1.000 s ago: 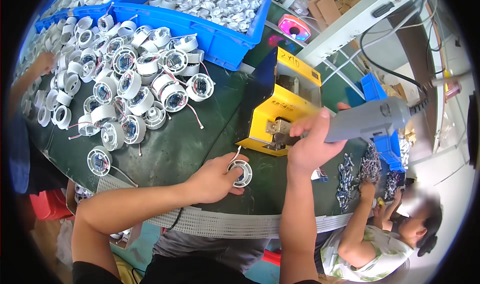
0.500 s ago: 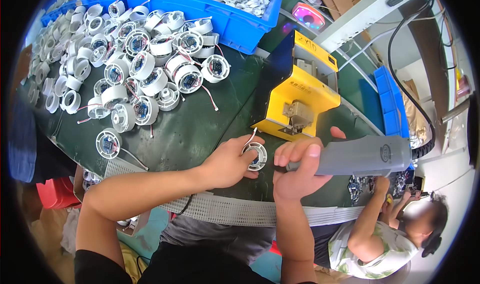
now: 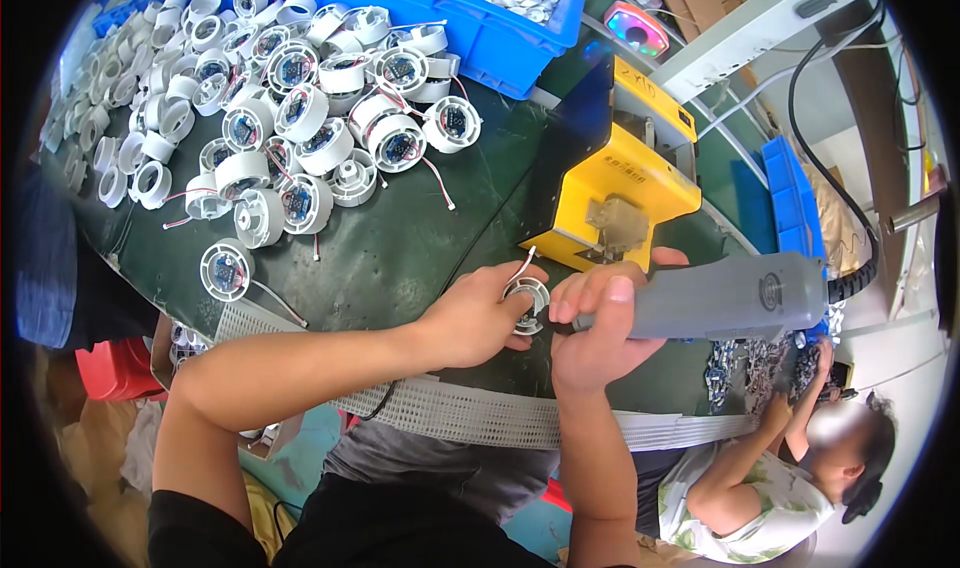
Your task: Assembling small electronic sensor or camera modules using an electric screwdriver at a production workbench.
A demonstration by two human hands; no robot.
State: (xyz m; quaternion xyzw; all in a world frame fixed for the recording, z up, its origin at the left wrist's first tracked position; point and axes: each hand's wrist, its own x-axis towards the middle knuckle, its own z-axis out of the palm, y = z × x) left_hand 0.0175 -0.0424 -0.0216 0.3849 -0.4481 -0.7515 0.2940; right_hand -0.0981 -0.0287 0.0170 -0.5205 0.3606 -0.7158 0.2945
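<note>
My left hand (image 3: 472, 313) is closed on the edge of a round white plastic housing (image 3: 539, 296). A short lead with a white connector (image 3: 530, 256) sticks up beside my fingers. Wrapped in my right hand (image 3: 595, 340) is a grey power screwdriver (image 3: 735, 296), lying nearly level with its cable end to the right. Its dark nose points at the housing's right side; my fingers hide the bit, so I cannot tell whether it touches. Just beyond both hands stands a yellow and black bench machine (image 3: 625, 183) with a metal block on its front.
White housings (image 3: 300, 113) with circuit boards and leads heap up at the left, beside empty white rings (image 3: 152, 183). One housing (image 3: 227, 270) lies nearer me. Behind is a blue bin (image 3: 480, 43) of small white parts. At the right, a co-worker (image 3: 770, 468) handles small parts.
The screwdriver's nose has closed in on the housing in my left hand. The whole scene has shifted slightly rightward in view. The co-worker's arm has reached farther forward.
</note>
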